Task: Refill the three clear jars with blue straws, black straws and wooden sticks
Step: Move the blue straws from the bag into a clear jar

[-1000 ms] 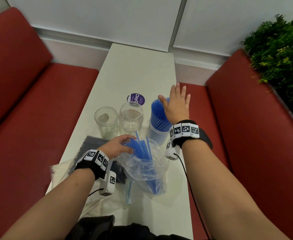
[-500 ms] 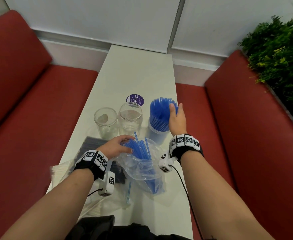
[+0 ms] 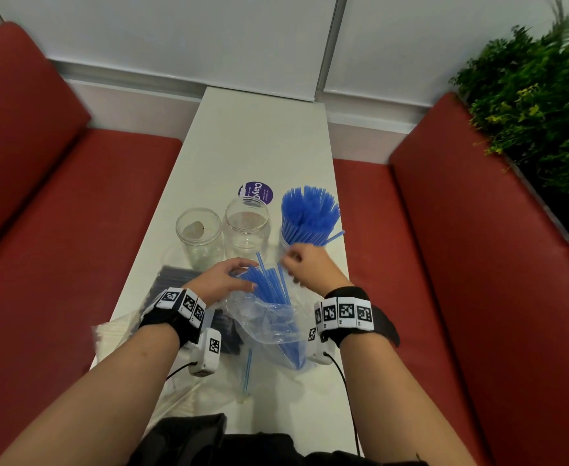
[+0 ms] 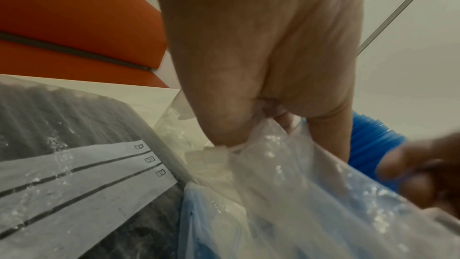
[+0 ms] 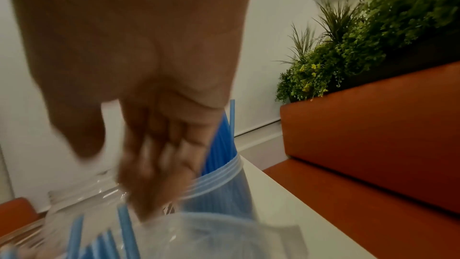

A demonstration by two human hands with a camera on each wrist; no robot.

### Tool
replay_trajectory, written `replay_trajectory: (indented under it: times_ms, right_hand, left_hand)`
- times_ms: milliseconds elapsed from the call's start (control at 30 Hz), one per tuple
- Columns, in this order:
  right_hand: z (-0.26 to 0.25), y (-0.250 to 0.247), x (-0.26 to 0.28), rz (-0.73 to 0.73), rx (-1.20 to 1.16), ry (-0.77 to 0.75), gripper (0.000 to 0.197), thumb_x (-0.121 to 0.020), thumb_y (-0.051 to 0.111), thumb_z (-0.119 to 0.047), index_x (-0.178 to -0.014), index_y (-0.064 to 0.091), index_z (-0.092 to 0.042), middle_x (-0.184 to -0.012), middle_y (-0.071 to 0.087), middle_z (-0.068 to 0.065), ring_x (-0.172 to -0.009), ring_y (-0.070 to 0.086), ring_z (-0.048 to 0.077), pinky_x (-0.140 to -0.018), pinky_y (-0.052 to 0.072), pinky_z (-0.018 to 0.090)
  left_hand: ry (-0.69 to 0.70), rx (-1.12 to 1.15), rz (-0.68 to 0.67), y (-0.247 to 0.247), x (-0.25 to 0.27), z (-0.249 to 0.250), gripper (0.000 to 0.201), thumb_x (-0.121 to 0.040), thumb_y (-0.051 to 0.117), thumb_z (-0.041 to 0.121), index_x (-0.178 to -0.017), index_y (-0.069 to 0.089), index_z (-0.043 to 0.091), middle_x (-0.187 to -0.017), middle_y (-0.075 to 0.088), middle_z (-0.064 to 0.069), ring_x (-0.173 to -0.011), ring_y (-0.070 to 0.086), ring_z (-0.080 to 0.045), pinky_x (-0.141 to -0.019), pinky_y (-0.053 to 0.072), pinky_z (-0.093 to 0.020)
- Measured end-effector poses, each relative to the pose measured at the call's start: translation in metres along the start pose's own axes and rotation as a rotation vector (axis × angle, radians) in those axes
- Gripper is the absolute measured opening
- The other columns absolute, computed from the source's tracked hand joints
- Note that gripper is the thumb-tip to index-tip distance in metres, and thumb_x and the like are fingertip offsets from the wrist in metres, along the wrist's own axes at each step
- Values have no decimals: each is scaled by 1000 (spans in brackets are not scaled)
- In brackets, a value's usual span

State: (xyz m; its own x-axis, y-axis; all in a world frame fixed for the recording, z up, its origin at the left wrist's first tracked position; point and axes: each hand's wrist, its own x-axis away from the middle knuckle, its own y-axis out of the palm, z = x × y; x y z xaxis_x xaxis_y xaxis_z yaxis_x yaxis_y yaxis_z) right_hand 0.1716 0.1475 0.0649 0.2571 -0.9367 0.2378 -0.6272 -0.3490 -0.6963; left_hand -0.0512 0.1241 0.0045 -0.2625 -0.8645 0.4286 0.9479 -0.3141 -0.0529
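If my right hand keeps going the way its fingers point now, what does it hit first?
Most likely the loose blue straws sticking out of the clear plastic bag: the right hand points left and down at the bag's mouth. Depth is unclear; it may already touch the bag's rim.

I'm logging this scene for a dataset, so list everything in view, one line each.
Table: one, white, between the benches.
Empty jars: two, clear, side by side, far of the left hand.
Full jar: one, clear, right of the empty ones, packed with upright blue straws.
Straw bag: one, clear, between the hands, some blue straws inside.
Black straw bag: one, clear, under the left wrist.
Sticker: one, purple, behind the middle jar.
Benches: two, red, either side.
Plants: green, far right.
Left hand: grips the bag's mouth.
Right hand: fingers curled at the bag's mouth; grip unclear.
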Motion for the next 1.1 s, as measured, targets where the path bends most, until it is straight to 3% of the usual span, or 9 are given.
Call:
replay_trajectory:
  times_ms: [67, 133, 300, 433, 567, 733, 867, 933, 1100]
  right_hand:
    - [9, 11, 2, -226, 161, 160, 32, -96, 64, -37, -120, 63, -15, -111, 66, 6, -94, 65, 20, -86, 53, 34]
    - [17, 21, 5, -283, 153, 201, 61, -90, 72, -43, -140, 53, -13, -130, 62, 7, -113, 62, 24, -92, 48, 32]
    - [24, 45, 11, -268, -4, 139, 83, -79, 83, -38, -148, 41, -18, -132, 60, 7, -108, 61, 19, -92, 51, 30]
    - [26, 58, 15, -318, -56, 110, 86, -78, 85, -33, -148, 38, -17, -142, 55, 6, -121, 58, 22, -103, 50, 34]
    - [32, 63, 13, -257, -28, 116, 71, -82, 81, -26, -143, 48, -14, -132, 61, 5, -115, 60, 23, -98, 49, 31]
    - [39, 64, 14, -176, -29, 87, 28, -85, 76, -20, -110, 63, -17, -88, 60, -6, -79, 57, 12, -66, 39, 20]
    - [36, 60, 14, -149, -158, 69, 29, -94, 67, -17, -123, 62, -11, -111, 69, 3, -101, 65, 21, -89, 50, 33]
    - [34, 58, 15, -134, -219, 63, 32, -98, 63, -16, -130, 58, -13, -120, 69, 8, -109, 65, 25, -99, 51, 41]
    - [31, 55, 20, -90, -371, 40, 17, -103, 55, -19, -119, 51, -21, -101, 62, 1, -85, 61, 15, -86, 52, 35]
  left_hand:
    - [3, -11, -9, 1, 2, 2, 50, -82, 77, 1, -127, 64, 17, -129, 66, -4, -125, 58, -18, -108, 46, -40]
    - [10, -20, -6, 3, 3, 2, 53, -82, 77, -1, -131, 62, 13, -135, 62, -7, -131, 54, -21, -114, 41, -47]
    - [14, 11, 15, 5, 7, 0, 54, -82, 76, -1, -131, 62, 17, -137, 59, -5, -132, 51, -20, -113, 42, -45]
    - [25, 57, 28, 8, 6, -2, 53, -82, 76, -1, -131, 62, 16, -139, 58, -4, -136, 47, -17, -115, 40, -46]
    - [22, 65, 17, 9, 4, -3, 53, -81, 78, 1, -130, 63, 15, -139, 59, -6, -135, 49, -20, -114, 40, -49]
    - [19, 134, -31, 9, 5, -3, 55, -78, 79, -1, -126, 65, 23, -135, 60, 1, -138, 47, -18, -114, 41, -48]
    - [-1, 95, -91, 7, 9, -2, 73, -76, 79, -6, -136, 56, 28, -144, 50, 0, -143, 37, -14, -120, 32, -45]
    - [-37, 130, -140, 7, 10, -2, 78, -76, 78, -9, -140, 52, 26, -146, 50, -7, -140, 44, -23, -117, 36, -49]
    - [-65, 147, -116, 8, 9, 2, 76, -76, 77, -12, -141, 52, 20, -133, 61, -17, -122, 62, -31, -106, 49, -48]
